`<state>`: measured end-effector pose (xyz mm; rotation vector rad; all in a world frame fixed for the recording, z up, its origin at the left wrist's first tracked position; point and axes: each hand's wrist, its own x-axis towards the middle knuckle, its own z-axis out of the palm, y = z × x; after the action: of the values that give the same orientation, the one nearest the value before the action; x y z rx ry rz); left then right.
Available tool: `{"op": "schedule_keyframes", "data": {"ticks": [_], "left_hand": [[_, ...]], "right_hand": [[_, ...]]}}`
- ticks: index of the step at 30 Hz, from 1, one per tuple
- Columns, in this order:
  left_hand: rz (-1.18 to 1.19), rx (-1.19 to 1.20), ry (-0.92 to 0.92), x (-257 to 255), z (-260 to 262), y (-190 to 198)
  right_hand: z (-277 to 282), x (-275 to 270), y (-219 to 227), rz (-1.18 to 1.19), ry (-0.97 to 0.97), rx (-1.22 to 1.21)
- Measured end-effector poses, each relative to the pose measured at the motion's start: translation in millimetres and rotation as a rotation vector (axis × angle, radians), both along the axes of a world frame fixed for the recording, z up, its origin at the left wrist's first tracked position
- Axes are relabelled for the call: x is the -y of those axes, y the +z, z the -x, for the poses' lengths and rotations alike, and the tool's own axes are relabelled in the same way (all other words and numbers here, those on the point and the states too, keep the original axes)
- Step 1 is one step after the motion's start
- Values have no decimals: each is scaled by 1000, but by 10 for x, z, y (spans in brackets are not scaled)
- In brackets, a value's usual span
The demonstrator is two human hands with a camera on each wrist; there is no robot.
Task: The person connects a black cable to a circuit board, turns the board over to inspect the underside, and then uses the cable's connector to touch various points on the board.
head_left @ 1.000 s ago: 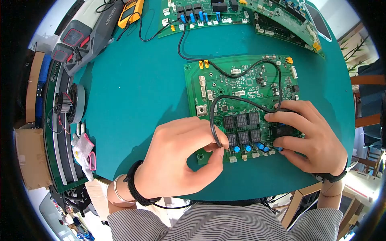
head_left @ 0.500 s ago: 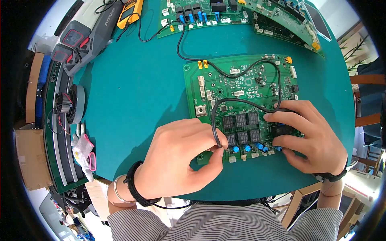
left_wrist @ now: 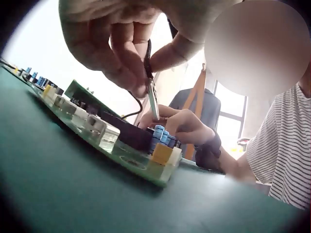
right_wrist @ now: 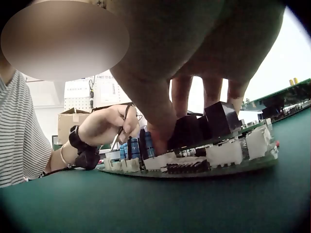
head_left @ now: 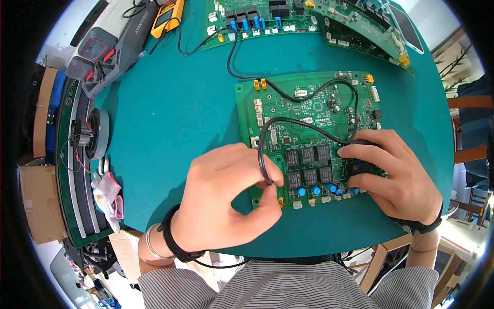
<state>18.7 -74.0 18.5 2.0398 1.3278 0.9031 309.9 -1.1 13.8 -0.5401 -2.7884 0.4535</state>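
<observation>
A green circuit board [head_left: 293,108] lies on the table, with black relays [head_left: 309,153] and blue cylindrical parts [left_wrist: 159,135] along its near side. Over its near left corner, my left hand [head_left: 226,193] pinches the end of a black cable [head_left: 261,149] between thumb and fingers. From that end a slim silver metal tip [left_wrist: 153,99] points down, above the board in the left wrist view. My right hand [head_left: 396,172] grips the board's right side, thumb and fingers around a black block [right_wrist: 221,119]. A yellow connector [head_left: 281,202] shows beside my left thumb.
More circuit boards [head_left: 262,32] lie at the back, some stacked [head_left: 360,28] at the right beside a phone [head_left: 406,28]. The black cable runs back toward a yellow meter [head_left: 167,18]. A grey tool [head_left: 118,49], round speaker-like part [head_left: 98,133] and glove [head_left: 107,190] line the left.
My left hand has shifted left and slightly back with the cable end, baring the yellow connector. The cable loop has swung left and away from me. My right hand stays nearly in place.
</observation>
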Motion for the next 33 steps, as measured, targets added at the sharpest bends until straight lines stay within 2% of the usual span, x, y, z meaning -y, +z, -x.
{"op": "schedule_keyframes", "data": {"ticks": [5,9,11,15,18,23,26,33], "left_hand": [[126,16,20,-31,34,-14],[118,13,93,-24,13,-19],[74,155,176,-30,3,-75],[81,156,181,-18,15,-47],[144,120,117,-4,14,-36],[55,35,118,-21,41,-35],[89,100,83,-39,20,-110],[68,69,64,-31,37,-91]], "right_hand": [[-3,-2,-6,-2,3,-3],[-3,0,-6,-4,0,-4],[-3,0,-6,-2,-2,-7],[-2,-2,-8,-2,-2,-15],[-4,4,-10,-2,-4,-11],[-6,5,-4,-2,-7,-7],[-3,3,-2,-3,-3,-1],[-1,1,-1,-4,0,-1]]}}
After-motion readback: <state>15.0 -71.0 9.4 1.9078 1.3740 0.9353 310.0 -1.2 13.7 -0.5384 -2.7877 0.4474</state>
